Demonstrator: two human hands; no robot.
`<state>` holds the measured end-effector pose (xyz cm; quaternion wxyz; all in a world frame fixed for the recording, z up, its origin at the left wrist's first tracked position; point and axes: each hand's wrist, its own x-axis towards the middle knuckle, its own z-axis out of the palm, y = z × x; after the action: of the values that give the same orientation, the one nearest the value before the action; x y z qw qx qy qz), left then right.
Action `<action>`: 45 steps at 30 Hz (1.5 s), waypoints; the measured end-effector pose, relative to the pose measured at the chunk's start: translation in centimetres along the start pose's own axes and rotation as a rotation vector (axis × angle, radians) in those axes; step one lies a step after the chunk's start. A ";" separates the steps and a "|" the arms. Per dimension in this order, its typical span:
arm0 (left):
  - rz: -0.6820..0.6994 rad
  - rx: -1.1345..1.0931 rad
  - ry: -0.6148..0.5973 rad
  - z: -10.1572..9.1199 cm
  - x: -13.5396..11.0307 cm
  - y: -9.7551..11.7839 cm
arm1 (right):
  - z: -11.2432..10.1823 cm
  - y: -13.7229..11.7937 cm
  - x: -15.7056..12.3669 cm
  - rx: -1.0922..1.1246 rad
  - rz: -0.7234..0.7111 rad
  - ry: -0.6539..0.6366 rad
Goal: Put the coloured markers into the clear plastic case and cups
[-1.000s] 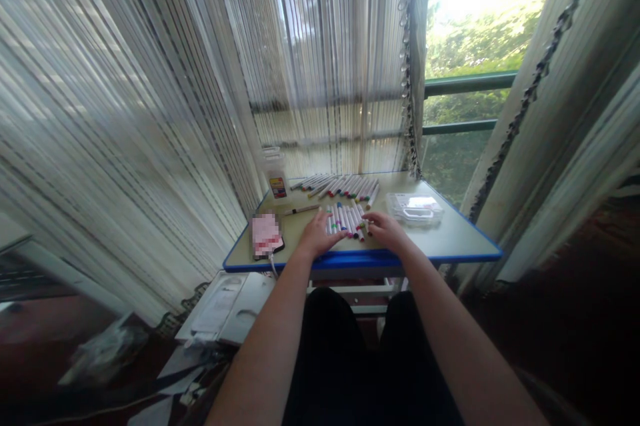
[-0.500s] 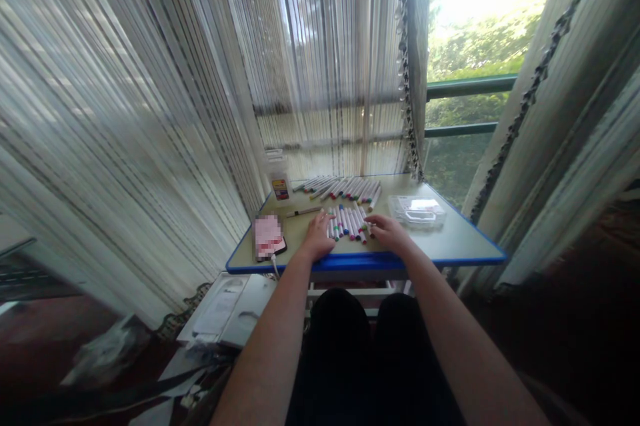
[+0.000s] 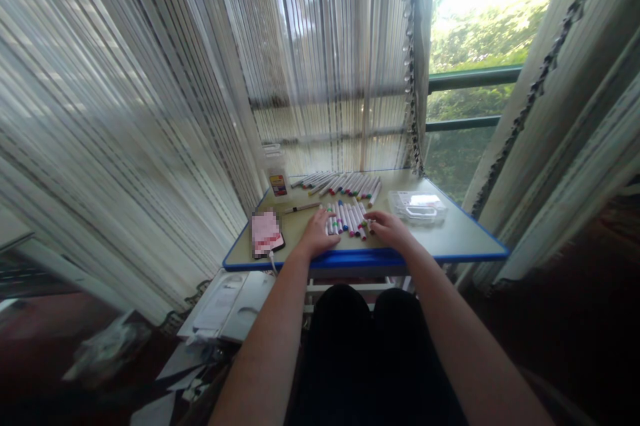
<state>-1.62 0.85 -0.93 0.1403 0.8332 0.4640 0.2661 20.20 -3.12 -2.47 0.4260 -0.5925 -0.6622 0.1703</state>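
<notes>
White markers (image 3: 353, 219) with coloured ends lie side by side in a row near the table's front edge. At the row's left end, my left hand (image 3: 317, 235) rests with thumb and fingers apart, touching the outermost markers. My right hand (image 3: 392, 230) is at the right end, fingers bent and apart against the markers there. The fingertips of that hand partly cover the last ones. A single marker (image 3: 301, 208) lies crosswise beyond my left hand. Farther back is a second, fanned row of markers (image 3: 345, 185).
A clear plastic case (image 3: 417, 207) lies at the table's right. At the back left stands a clear container (image 3: 278, 181) with a label. A phone (image 3: 267, 234) with a cable lies front left. The table (image 3: 465, 239) has a blue edge; curtains (image 3: 330, 66) hang behind.
The view has tilted and shifted slightly. Both hands stay at the ends of the near row, with only small finger movements; the marker at the right end sits a little differently.
</notes>
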 end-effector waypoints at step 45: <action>0.007 -0.141 0.244 0.1 0.7 0.2 | 0.0 -0.1 -0.2 0.085 -0.050 0.015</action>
<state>-1.10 1.37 -0.67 0.1403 0.7842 0.4550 0.3979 20.17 -3.37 -2.50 0.4597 -0.5585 -0.6657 0.1832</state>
